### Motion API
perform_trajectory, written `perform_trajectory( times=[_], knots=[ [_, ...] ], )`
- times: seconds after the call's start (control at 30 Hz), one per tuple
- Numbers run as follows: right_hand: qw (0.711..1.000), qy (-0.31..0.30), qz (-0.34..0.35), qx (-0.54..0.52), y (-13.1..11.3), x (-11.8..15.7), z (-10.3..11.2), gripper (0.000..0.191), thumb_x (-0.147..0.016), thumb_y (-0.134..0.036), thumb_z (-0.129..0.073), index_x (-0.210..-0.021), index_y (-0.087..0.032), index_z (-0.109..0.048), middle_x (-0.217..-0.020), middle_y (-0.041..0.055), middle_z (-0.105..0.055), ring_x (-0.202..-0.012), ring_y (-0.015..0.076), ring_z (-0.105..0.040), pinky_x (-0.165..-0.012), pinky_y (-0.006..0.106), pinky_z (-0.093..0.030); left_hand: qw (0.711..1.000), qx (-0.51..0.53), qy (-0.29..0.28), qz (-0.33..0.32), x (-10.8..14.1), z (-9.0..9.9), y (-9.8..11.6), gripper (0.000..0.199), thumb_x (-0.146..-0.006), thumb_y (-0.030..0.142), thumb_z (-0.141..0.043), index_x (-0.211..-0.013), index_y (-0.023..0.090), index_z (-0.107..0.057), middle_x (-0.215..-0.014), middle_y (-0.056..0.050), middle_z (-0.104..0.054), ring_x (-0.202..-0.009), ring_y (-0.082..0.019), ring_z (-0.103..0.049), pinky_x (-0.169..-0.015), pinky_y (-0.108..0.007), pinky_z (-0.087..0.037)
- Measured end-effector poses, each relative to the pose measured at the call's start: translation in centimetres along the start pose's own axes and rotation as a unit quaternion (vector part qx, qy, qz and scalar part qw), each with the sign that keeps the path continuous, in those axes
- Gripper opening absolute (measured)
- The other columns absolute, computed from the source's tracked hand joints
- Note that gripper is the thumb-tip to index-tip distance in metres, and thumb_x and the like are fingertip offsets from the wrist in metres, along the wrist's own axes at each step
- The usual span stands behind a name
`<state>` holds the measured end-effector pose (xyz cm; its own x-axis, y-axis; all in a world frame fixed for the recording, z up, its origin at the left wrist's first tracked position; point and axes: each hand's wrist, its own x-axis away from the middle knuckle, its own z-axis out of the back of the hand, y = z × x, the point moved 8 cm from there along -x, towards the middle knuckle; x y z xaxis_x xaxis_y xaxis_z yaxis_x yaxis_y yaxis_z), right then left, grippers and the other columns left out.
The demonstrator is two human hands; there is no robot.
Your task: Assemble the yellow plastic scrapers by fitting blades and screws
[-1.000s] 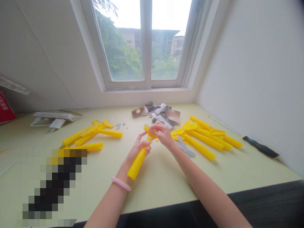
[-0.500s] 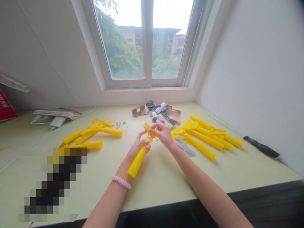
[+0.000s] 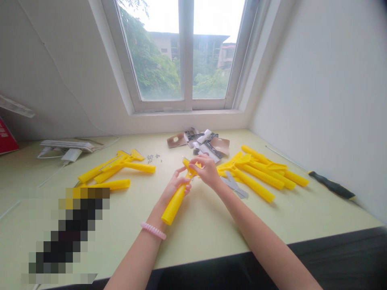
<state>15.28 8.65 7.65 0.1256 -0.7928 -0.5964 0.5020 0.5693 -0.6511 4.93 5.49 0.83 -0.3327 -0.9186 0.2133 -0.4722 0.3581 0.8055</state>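
Where the left wrist wears a pink coiled band (image 3: 153, 230), the near end of a yellow tool (image 3: 173, 206) slants toward the person, over the pale table (image 3: 205, 233). Farther along it, the left hand (image 3: 173, 189) is closed around the upper handle, below the forked head. The right hand (image 3: 207, 171) has its thumb and fingers drawn together at that head; whether they pinch the yellow plastic itself or a small part on it, I cannot tell. The step in hand looks like fine fingertip work at the head, the left hand serving as the clamp. The next move seems to call for a firm left hold and small, exact right-hand pressure, with the head kept from twisting.

Beyond the right wrist lie flat grey strips (image 3: 235, 185), beside a fanned pile of yellow tools (image 3: 255, 186); a black-handled tool (image 3: 331, 186) rests near the wall. More yellow pieces (image 3: 140, 167) lie on the left, with tiny metal parts (image 3: 150, 158) just past them. Farthest back on the table, opened card packaging (image 3: 220, 146) sits below the window (image 3: 188, 60).
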Motion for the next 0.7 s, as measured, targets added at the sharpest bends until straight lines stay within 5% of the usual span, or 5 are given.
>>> perform_trajectory(
  times=[0.3, 0.43, 0.7],
  knots=[
    [1.0, -0.008, 0.005, 0.029, -0.3, 0.2, -0.5, 0.018, -0.08, -0.032, -0.05, -0.085, -0.021, -0.064, -0.078, 0.0022, -0.059, -0.074, 0.0144, -0.052, -0.065, 0.026, -0.04, 0.998, 0.053, 0.009, -0.017, 0.0, 0.5, 0.6, 0.055, -0.067, 0.007, -0.056, -0.115, 0.025, -0.037, -0.078, 0.0, -0.054, -0.045, -0.001, -0.045, -0.042, -0.012, -0.036],
    [0.992, 0.021, -0.055, 0.109, 1.1, 0.3, 0.3, 0.018, -0.082, -0.029, -0.044, -0.082, -0.019, -0.059, -0.075, 0.0026, -0.059, -0.07, 0.0142, -0.052, -0.065, 0.026, -0.039, 0.991, 0.108, 0.039, -0.07, -0.1, 2.1, 1.9, 0.058, -0.068, 0.007, -0.057, -0.118, 0.029, -0.035, -0.09, -0.003, -0.056, -0.047, -0.001, -0.046, -0.045, -0.013, -0.039],
    [0.92, -0.054, -0.092, 0.377, 1.8, 1.5, -2.6, 0.034, -0.072, -0.046, -0.053, -0.084, -0.014, -0.057, -0.086, 0.0152, -0.059, -0.087, 0.0269, -0.047, -0.071, 0.036, -0.037, 0.979, 0.135, 0.074, -0.133, 0.2, 3.7, 3.2, 0.052, -0.071, 0.008, -0.055, -0.115, 0.029, -0.039, -0.095, -0.005, -0.057, -0.049, -0.001, -0.047, -0.047, -0.013, -0.041]
  ],
)
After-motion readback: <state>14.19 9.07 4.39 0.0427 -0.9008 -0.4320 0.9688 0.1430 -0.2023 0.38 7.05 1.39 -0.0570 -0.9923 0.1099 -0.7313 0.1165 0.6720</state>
